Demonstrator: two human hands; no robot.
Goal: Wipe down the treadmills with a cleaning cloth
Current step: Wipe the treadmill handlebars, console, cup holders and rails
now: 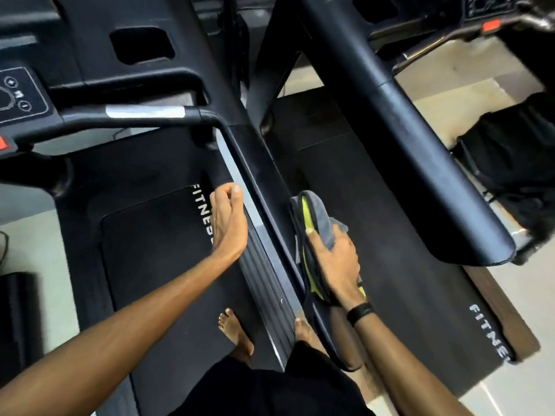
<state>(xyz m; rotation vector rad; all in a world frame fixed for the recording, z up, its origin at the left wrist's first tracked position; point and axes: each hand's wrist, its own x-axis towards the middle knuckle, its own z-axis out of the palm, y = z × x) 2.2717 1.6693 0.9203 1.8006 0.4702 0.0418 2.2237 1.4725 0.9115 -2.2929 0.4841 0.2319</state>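
I stand on the left treadmill (156,244), a black belt with white "FITNESS" lettering. Its right side handrail (264,187) runs down the middle of the view. My right hand (338,262) holds a grey and yellow-green cleaning cloth (318,217) and presses it against the outer side of that handrail. My left hand (229,217) hangs above the belt's right edge with fingers curled and nothing in it. A second treadmill (390,235) lies to the right, its belt also marked "FITNESS".
The left treadmill's console (21,94) and front crossbar (144,112) are at upper left. The second treadmill's broad black handrail (435,163) slants across the right. My bare feet (237,334) stand on the deck. Pale floor tiles show at both sides.
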